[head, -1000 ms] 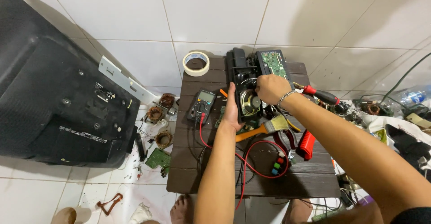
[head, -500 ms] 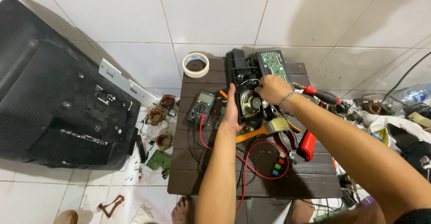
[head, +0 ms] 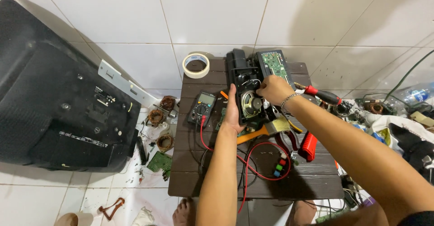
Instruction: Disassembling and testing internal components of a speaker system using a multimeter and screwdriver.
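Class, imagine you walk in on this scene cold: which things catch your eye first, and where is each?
First, the two hands at the middle of the dark wooden table: the left hand steadies an opened black speaker housing while the right hand works above its round speaker cone. On the tiled floor at left lies a large black television back cover. A multimeter trails red leads across the table.

A multimeter lies on the dark table, just left of the person's left hand; its small rectangular screen is pale grey-green. A clear plastic bottle with a blue-and-white label lies on the floor at the far right.
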